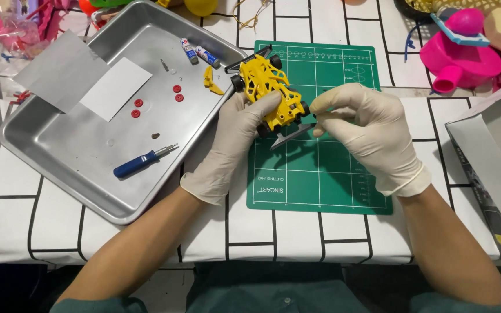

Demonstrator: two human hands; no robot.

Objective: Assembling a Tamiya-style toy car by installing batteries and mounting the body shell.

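Observation:
A yellow toy race car with black wheels and black wings is held above a green cutting mat. My left hand, in a white glove, grips the car's side from the left. My right hand, also gloved, pinches at the car's rear end near the black wing, fingers closed on it.
A metal tray to the left holds a blue screwdriver, red round parts, two small batteries, a yellow piece and white paper. Pink toys lie at the far right, a grey box beside them.

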